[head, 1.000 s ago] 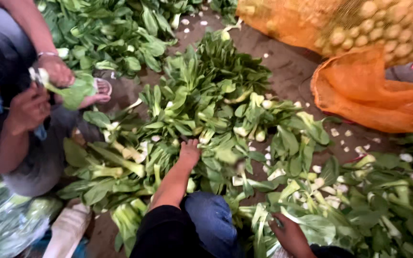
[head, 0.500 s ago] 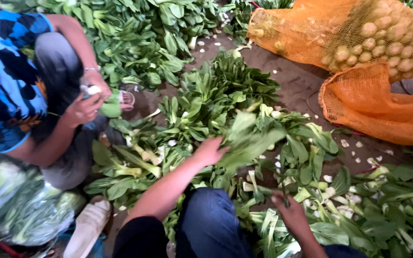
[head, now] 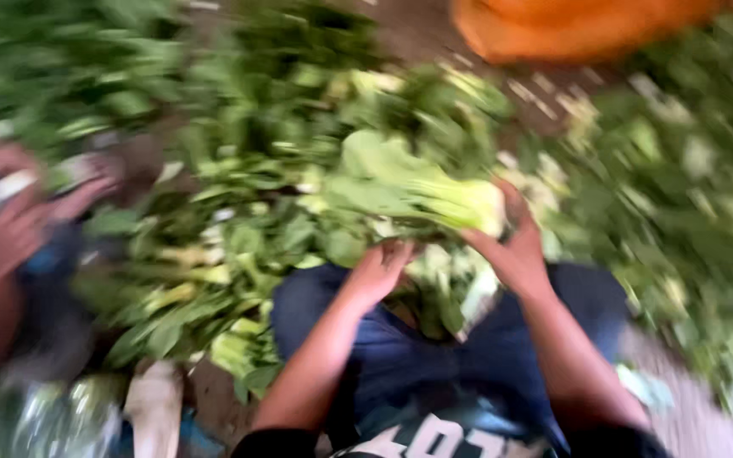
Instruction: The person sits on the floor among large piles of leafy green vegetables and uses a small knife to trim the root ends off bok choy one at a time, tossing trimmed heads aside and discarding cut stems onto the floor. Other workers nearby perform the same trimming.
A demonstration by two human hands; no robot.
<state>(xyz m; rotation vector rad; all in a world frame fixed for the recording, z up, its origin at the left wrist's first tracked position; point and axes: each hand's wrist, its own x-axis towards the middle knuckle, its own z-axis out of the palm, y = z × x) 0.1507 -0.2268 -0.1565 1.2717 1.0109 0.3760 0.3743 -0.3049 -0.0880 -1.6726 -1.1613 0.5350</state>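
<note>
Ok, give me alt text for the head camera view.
Blurred by motion, a person's left hand and right hand hold a bunch of leafy greens over their lap, above a pile of similar greens on the ground. An orange sack lies at the top, and another person's hand shows at left.

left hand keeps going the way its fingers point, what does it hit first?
Most likely the leafy bunch that the left hand already reaches up to, right hand at its stem end. The frame is blurred, so depth is unsure.
</note>
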